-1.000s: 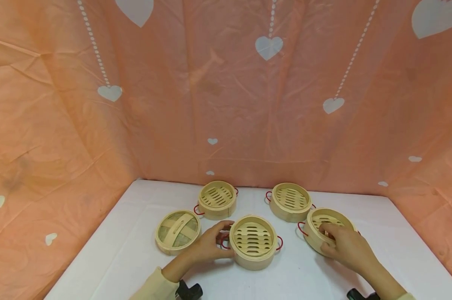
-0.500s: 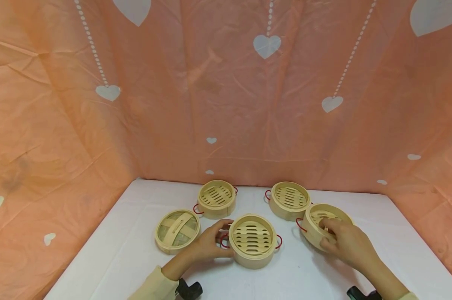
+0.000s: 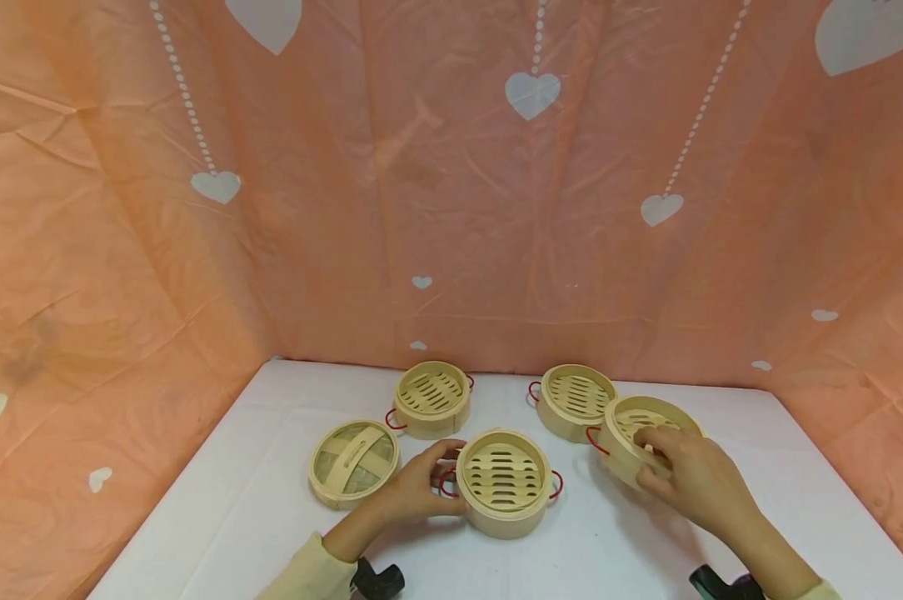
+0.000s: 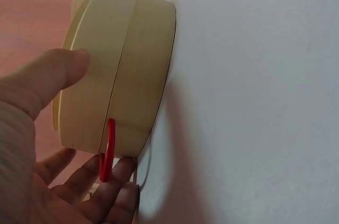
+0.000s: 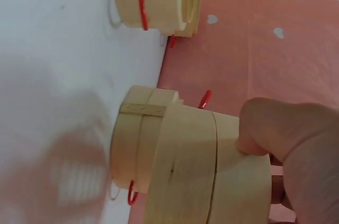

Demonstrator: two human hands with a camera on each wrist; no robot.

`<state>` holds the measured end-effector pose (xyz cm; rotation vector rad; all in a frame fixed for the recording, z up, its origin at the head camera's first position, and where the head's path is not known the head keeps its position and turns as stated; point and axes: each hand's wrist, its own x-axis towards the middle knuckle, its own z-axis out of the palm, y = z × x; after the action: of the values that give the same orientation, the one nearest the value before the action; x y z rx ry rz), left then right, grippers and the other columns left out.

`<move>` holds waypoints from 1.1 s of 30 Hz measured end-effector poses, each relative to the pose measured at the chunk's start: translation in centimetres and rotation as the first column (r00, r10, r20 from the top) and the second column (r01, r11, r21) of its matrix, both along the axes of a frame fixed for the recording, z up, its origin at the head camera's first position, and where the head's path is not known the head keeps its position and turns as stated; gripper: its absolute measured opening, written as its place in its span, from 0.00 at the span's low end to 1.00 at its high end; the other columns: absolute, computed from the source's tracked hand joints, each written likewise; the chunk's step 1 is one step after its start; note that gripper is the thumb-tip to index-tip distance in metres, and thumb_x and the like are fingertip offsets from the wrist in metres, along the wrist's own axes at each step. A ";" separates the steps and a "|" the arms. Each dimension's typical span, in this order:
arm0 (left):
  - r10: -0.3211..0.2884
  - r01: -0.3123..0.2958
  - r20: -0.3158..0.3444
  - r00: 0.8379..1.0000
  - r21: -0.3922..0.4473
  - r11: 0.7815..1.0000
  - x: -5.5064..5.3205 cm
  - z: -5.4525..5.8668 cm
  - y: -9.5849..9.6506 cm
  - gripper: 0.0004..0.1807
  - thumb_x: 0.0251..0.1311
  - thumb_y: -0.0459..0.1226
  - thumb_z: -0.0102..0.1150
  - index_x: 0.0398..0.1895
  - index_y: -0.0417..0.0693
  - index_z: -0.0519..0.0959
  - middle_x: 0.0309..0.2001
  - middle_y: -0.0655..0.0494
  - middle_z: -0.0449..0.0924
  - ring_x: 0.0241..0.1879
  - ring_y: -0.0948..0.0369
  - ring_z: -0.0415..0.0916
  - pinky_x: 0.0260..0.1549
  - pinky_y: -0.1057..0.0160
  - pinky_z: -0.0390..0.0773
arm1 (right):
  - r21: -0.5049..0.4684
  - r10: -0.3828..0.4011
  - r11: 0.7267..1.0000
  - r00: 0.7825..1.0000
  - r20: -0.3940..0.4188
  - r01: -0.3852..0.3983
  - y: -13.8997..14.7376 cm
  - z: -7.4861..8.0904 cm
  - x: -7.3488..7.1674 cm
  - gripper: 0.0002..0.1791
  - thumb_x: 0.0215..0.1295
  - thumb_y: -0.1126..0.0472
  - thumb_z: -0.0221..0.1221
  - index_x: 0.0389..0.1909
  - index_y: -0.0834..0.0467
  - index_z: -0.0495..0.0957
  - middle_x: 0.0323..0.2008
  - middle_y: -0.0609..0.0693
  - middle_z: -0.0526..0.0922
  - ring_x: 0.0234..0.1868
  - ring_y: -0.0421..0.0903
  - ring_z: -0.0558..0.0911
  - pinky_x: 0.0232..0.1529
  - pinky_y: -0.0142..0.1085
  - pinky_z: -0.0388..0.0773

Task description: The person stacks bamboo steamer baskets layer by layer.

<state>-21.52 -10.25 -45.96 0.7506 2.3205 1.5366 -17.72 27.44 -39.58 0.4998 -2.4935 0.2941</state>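
My left hand (image 3: 416,490) holds the left side of a round bamboo steamer basket (image 3: 506,525) with a slatted floor and red handles. In the left wrist view its thumb lies on the basket wall (image 4: 100,86), and the fingers (image 4: 87,187) are beside the red handle. My right hand (image 3: 697,482) pinches the rim of another steamer basket (image 3: 622,454), thumb outside and fingers inside. This basket is tilted and raised off the table, its shadow apart from it in the right wrist view. It overlaps the back right steamer basket (image 3: 575,396), which stands upright.
One more steamer basket (image 3: 432,396) stands at the back left. In front of it lies a woven bamboo lid (image 3: 356,460) with a strap handle, just left of my left hand. A white-covered table (image 3: 256,500) ends at an orange cloth backdrop (image 3: 496,250) with hearts.
My right hand has raised the right basket and moved it slightly left and back, toward the back right one, tilting it. My left hand and its basket have stayed in place.
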 end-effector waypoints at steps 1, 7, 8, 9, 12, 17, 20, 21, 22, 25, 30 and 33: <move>-0.001 0.001 0.001 1.000 0.001 1.000 0.0 0.0 0.0 0.44 0.45 0.35 0.74 0.67 0.45 0.63 0.60 0.44 0.71 0.56 0.52 0.76 0.49 0.65 0.78 | 0.000 0.001 1.000 1.000 0.000 -0.001 -0.1 0.2 0.0 0.15 0.34 0.62 0.65 0.29 0.47 0.79 0.24 0.36 0.74 0.22 0.33 0.63 0.20 0.28 0.56; -0.007 0.007 -0.002 1.000 -0.003 1.000 0.0 0.0 0.0 0.44 0.46 0.35 0.74 0.67 0.44 0.62 0.61 0.43 0.71 0.56 0.51 0.76 0.50 0.63 0.78 | 0.000 -0.001 1.000 1.000 0.000 0.001 -0.4 1.1 0.4 0.15 0.35 0.62 0.65 0.29 0.47 0.79 0.25 0.37 0.76 0.22 0.34 0.64 0.20 0.28 0.56; -0.007 0.007 -0.006 1.000 -0.006 1.000 0.0 0.0 0.0 0.43 0.46 0.35 0.74 0.67 0.44 0.62 0.61 0.43 0.71 0.56 0.51 0.76 0.50 0.63 0.78 | 0.002 0.002 1.000 1.000 -0.004 -0.002 -0.5 1.2 0.4 0.15 0.35 0.62 0.65 0.30 0.47 0.79 0.25 0.37 0.76 0.23 0.34 0.64 0.21 0.28 0.56; -0.006 0.006 -0.009 1.000 -0.008 1.000 0.0 0.0 0.0 0.43 0.46 0.35 0.73 0.67 0.44 0.63 0.61 0.43 0.71 0.56 0.51 0.76 0.50 0.63 0.78 | 0.003 0.006 1.000 1.000 -0.009 -0.006 -0.5 1.3 0.4 0.15 0.35 0.62 0.65 0.30 0.47 0.79 0.25 0.37 0.76 0.23 0.34 0.64 0.21 0.28 0.56; -0.006 0.006 -0.015 1.000 -0.013 1.000 0.0 0.0 0.0 0.43 0.46 0.35 0.73 0.67 0.44 0.63 0.61 0.43 0.71 0.55 0.52 0.76 0.50 0.64 0.78 | 0.014 0.019 1.000 0.999 -0.032 -0.019 -0.7 1.6 0.4 0.15 0.35 0.62 0.64 0.30 0.47 0.79 0.26 0.37 0.77 0.26 0.35 0.66 0.23 0.30 0.59; -0.008 0.008 -0.006 1.000 0.000 1.000 0.0 0.1 0.1 0.43 0.45 0.34 0.73 0.66 0.43 0.63 0.61 0.42 0.71 0.56 0.51 0.76 0.50 0.64 0.78 | 0.030 0.037 0.999 0.997 -0.064 -0.035 -1.0 1.9 0.4 0.15 0.36 0.61 0.64 0.31 0.47 0.79 0.27 0.36 0.77 0.28 0.36 0.68 0.25 0.33 0.62; -0.010 0.010 -0.001 1.000 0.012 1.000 0.1 0.2 0.1 0.43 0.45 0.33 0.73 0.66 0.43 0.63 0.61 0.41 0.71 0.56 0.49 0.76 0.51 0.61 0.78 | 0.035 0.048 0.998 0.996 -0.077 -0.045 -1.2 2.2 0.4 0.15 0.36 0.60 0.64 0.31 0.47 0.79 0.26 0.35 0.76 0.29 0.35 0.68 0.26 0.34 0.63; -0.011 0.011 -0.002 1.000 0.014 1.000 0.1 0.2 0.1 0.43 0.45 0.33 0.73 0.66 0.43 0.63 0.61 0.40 0.71 0.56 0.49 0.75 0.51 0.60 0.78 | 0.035 0.051 0.998 0.995 -0.081 -0.049 -1.3 2.3 0.4 0.15 0.36 0.60 0.64 0.31 0.47 0.79 0.25 0.35 0.75 0.29 0.35 0.68 0.26 0.34 0.63; -0.012 0.012 -0.003 1.000 0.015 1.000 0.1 0.2 0.1 0.43 0.45 0.33 0.73 0.66 0.43 0.63 0.61 0.40 0.71 0.57 0.48 0.75 0.51 0.59 0.78 | 0.035 0.055 0.998 0.995 -0.084 -0.052 -1.3 2.4 0.4 0.15 0.36 0.60 0.63 0.31 0.47 0.79 0.25 0.34 0.74 0.29 0.35 0.68 0.25 0.34 0.63; -0.011 0.011 -0.005 1.000 0.011 1.000 0.1 0.2 0.1 0.43 0.45 0.33 0.73 0.66 0.43 0.63 0.61 0.40 0.71 0.56 0.48 0.75 0.51 0.59 0.78 | 0.035 0.065 0.997 0.994 -0.086 -0.062 -1.7 2.7 0.4 0.15 0.36 0.60 0.63 0.31 0.46 0.79 0.24 0.33 0.72 0.29 0.34 0.67 0.25 0.34 0.63; 0.000 0.000 -0.013 1.000 -0.013 1.000 0.1 0.1 0.1 0.43 0.45 0.35 0.74 0.66 0.45 0.63 0.60 0.42 0.72 0.55 0.53 0.77 0.50 0.65 0.78 | 0.038 0.077 0.996 0.994 -0.078 -0.075 -2.5 3.1 0.4 0.15 0.37 0.60 0.64 0.31 0.46 0.79 0.23 0.32 0.70 0.29 0.34 0.68 0.26 0.33 0.63; 0.001 -0.002 -0.017 1.000 -0.017 1.000 0.0 0.0 0.1 0.43 0.45 0.36 0.74 0.66 0.45 0.63 0.60 0.43 0.72 0.54 0.54 0.77 0.49 0.68 0.78 | 0.042 0.089 0.995 0.992 -0.084 -0.086 -2.8 3.3 0.3 0.15 0.37 0.60 0.64 0.31 0.46 0.79 0.24 0.33 0.72 0.29 0.35 0.69 0.27 0.34 0.63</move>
<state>-21.56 -10.18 -45.99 0.7604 2.3436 1.5143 -17.37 24.60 -36.32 0.6257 -2.4019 0.2541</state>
